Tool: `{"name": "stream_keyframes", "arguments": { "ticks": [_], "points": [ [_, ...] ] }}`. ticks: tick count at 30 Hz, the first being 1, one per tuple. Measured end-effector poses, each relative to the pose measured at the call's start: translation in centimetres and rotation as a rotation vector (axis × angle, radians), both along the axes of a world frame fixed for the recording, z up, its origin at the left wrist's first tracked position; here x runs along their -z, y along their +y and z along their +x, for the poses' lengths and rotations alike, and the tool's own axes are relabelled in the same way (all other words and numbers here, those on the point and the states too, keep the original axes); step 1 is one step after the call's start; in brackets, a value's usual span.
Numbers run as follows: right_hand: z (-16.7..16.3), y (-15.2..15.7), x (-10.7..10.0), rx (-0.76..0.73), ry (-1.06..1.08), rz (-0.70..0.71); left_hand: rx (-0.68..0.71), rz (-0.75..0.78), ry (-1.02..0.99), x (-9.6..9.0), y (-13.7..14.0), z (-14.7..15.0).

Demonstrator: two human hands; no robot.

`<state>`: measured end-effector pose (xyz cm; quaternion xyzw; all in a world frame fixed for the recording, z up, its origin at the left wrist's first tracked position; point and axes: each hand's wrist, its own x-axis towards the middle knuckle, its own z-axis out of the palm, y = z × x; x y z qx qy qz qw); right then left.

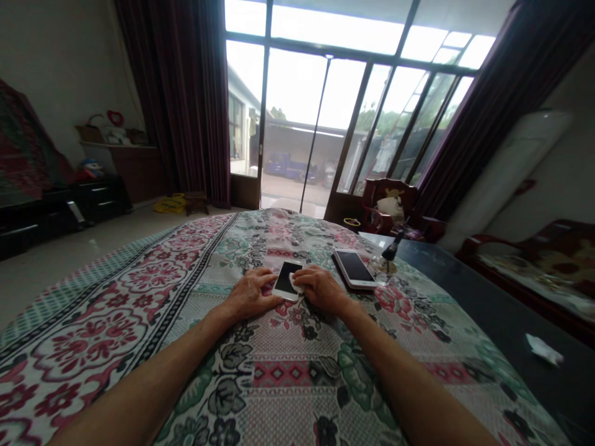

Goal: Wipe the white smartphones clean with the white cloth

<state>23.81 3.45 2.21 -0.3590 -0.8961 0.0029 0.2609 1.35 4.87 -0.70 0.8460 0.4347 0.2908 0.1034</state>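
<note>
A white smartphone (284, 286) with a dark screen lies flat on the flowered tablecloth (279, 337). My left hand (253, 292) grips its left edge, thumb at the lower corner and fingers higher up. Against the screen's right side, my right hand (320, 288) presses a small white wad, perhaps tissue or cotton (295, 282), with its fingers closed around it. Just right of that hand rests a second, larger white phone or tablet (355, 269), dark screen up. Beside it stands a clear glass bottle (383, 267) with a black top.
A crumpled white tissue (543, 349) lies on the dark tabletop (493, 310) at right. Beyond the table are a wooden chair (389, 201), glass doors (302, 124) and dark curtains (176, 93). A yellow bag (170, 203) is on the floor at left.
</note>
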Motion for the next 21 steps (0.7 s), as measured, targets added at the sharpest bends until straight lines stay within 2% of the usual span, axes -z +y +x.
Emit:
{"name": "stream_keyframes", "arguments": {
  "ticks": [5,11,17,19,21],
  "points": [
    [-1.3,-0.5,0.1,-0.088,-0.027,-0.046,0.005,0.019,-0.006,0.2,0.1,0.0],
    [0.3,0.4,0.6,0.106,0.043,0.025,0.020,0.011,-0.020,0.2,0.1,0.0],
    [-2.1,-0.8,0.3,-0.057,-0.042,-0.019,0.022,0.026,-0.020,0.6,0.4,-0.1],
    [-1.7,-0.5,0.3,-0.023,-0.036,-0.024,0.028,0.035,-0.017,0.7,0.4,-0.1],
    [-0.6,0.0,0.3,0.089,-0.014,-0.021,0.030,0.038,-0.022,0.6,0.4,-0.1]
  ]
}}
